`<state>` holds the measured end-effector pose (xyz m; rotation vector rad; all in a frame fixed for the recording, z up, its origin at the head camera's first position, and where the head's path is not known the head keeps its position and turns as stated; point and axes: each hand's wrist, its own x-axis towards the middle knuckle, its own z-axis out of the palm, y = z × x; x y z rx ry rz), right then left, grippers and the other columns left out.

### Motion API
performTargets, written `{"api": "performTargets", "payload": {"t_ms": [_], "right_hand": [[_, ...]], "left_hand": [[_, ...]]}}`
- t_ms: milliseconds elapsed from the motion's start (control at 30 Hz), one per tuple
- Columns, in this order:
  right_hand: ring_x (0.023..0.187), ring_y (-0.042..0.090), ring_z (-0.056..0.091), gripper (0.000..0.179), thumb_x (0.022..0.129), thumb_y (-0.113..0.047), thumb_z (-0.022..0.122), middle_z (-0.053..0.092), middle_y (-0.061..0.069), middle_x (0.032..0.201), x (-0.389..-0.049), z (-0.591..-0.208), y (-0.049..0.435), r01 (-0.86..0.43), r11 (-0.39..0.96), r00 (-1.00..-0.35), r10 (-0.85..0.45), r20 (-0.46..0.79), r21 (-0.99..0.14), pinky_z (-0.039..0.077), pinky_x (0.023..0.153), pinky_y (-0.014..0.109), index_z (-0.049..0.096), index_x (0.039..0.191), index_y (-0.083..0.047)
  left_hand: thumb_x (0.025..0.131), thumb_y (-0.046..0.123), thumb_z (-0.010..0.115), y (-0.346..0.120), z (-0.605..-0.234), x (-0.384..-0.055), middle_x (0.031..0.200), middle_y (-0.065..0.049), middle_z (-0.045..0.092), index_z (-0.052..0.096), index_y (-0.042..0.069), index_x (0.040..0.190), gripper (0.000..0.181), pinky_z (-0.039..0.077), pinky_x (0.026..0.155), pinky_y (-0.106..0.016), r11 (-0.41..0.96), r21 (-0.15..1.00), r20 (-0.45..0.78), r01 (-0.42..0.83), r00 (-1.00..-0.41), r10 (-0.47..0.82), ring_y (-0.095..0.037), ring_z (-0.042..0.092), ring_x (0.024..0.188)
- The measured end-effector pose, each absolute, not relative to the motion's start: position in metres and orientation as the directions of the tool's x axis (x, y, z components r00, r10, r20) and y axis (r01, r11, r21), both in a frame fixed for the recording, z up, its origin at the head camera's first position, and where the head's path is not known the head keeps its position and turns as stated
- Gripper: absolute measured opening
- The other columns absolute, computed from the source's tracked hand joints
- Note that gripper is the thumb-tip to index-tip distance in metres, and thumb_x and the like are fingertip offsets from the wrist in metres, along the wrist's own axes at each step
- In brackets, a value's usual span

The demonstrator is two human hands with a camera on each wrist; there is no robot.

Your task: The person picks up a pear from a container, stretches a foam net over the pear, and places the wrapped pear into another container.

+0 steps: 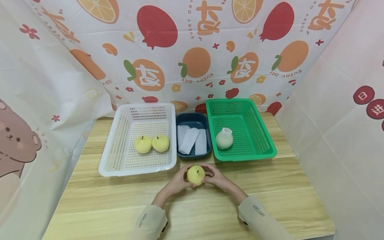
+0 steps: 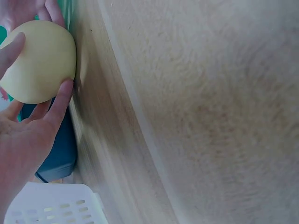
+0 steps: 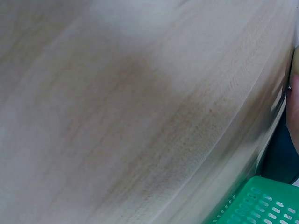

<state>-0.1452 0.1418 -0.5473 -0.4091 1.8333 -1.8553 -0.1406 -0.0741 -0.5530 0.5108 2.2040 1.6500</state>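
A round yellow pear with a dark stem is held between both hands, just in front of the small navy tray. My left hand grips it from the left, thumb at the near side and fingers curled round the far side. From the right, my right hand holds the same pear with thumb and fingers. In the left wrist view, the left fingers bend round the pear, the right hand beyond it. Only part of the right hand shows at the right wrist view's edge.
The white basket at left holds two yellow pears. White foam net sleeves lie in the navy tray. The green basket at right holds a pear-shaped thing in a foam net. All stand on a wooden table against a printed curtain.
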Motion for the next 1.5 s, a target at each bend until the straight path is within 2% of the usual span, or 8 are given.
{"api": "performTargets", "payload": {"t_ms": [200,367,467,667,800,933,1167,1500], "right_hand": [[0.116,0.04,0.041,0.062,0.083,0.005,0.063,0.035,0.021,0.136,-0.144,-0.546,0.143,0.149,0.032,-0.833,-0.535,-0.143,-0.988,0.045,0.089,0.034,0.032,0.136,0.006],[0.118,0.041,0.039,0.061,0.083,0.006,0.063,0.034,0.022,0.136,-0.143,-0.545,0.143,0.144,0.033,-0.833,-0.535,-0.139,-0.989,0.044,0.092,0.034,0.032,0.136,0.006],[0.119,0.041,0.037,0.06,0.083,0.006,0.062,0.034,0.022,0.136,-0.143,-0.545,0.143,0.137,0.034,-0.833,-0.537,-0.134,-0.99,0.042,0.094,0.035,0.033,0.135,0.006],[0.122,0.041,0.033,0.057,0.084,0.006,0.058,0.036,0.025,0.135,-0.141,-0.543,0.143,0.118,0.032,-0.827,-0.551,-0.116,-0.992,0.038,0.097,0.038,0.032,0.135,0.008],[0.122,0.041,0.033,0.056,0.085,0.005,0.058,0.037,0.025,0.134,-0.141,-0.541,0.142,0.117,0.032,-0.831,-0.544,-0.116,-0.993,0.037,0.097,0.039,0.033,0.135,0.008],[0.122,0.041,0.034,0.054,0.086,0.004,0.057,0.038,0.025,0.134,-0.141,-0.541,0.143,0.119,0.043,-0.838,-0.531,-0.123,-0.992,0.037,0.097,0.04,0.034,0.134,0.007],[0.123,0.039,0.034,0.051,0.088,0.002,0.056,0.039,0.024,0.133,-0.141,-0.542,0.142,0.135,0.049,-0.85,-0.507,-0.141,-0.99,0.038,0.096,0.04,0.035,0.134,0.007],[0.121,0.041,0.036,0.05,0.087,0.004,0.056,0.04,0.026,0.132,-0.142,-0.548,0.142,0.094,0.038,-0.862,-0.496,-0.101,-0.995,0.041,0.093,0.037,0.036,0.132,0.01]], "left_hand": [[0.071,0.007,0.079,-0.072,-0.554,-0.139,0.134,-0.02,0.038,0.033,-0.003,0.137,0.081,0.034,0.098,-0.051,0.297,0.952,-0.074,0.075,-0.885,0.46,-0.036,0.038,0.119],[0.075,0.007,0.076,-0.073,-0.554,-0.138,0.136,-0.022,0.034,0.03,-0.003,0.138,0.079,0.042,0.092,-0.048,0.227,0.974,-0.089,0.022,-0.879,0.469,-0.039,0.039,0.117],[0.079,0.01,0.073,-0.074,-0.552,-0.138,0.137,-0.024,0.033,0.028,-0.004,0.139,0.076,0.04,0.093,-0.05,0.2,0.98,-0.106,-0.011,-0.873,0.476,-0.04,0.037,0.119],[0.091,0.018,0.059,-0.076,-0.552,-0.14,0.13,-0.026,0.042,0.036,-0.008,0.133,0.054,0.036,0.097,-0.05,0.177,0.983,-0.113,-0.05,-0.922,0.371,-0.039,0.041,0.118],[0.095,0.019,0.053,-0.072,-0.555,-0.144,0.119,-0.027,0.049,0.044,-0.009,0.125,0.042,0.043,0.091,-0.045,0.033,0.987,-0.162,-0.159,-0.971,0.175,-0.038,0.048,0.11],[0.095,0.015,0.052,-0.066,-0.552,-0.15,0.116,-0.029,0.05,0.044,-0.011,0.121,0.037,0.044,0.091,-0.041,-0.179,0.95,-0.254,-0.257,-0.966,0.036,-0.034,0.053,0.105],[0.097,0.015,0.048,-0.053,-0.539,-0.158,0.116,-0.026,0.043,0.041,-0.013,0.117,0.034,0.04,0.096,-0.035,-0.474,0.81,-0.413,-0.344,-0.909,-0.047,-0.035,0.044,0.112],[0.097,0.009,0.046,-0.04,-0.532,-0.168,0.132,-0.028,0.03,0.022,-0.01,0.137,0.05,0.034,0.101,-0.033,-0.705,0.647,-0.517,-0.29,-0.847,-0.126,-0.037,0.032,0.124]]}}
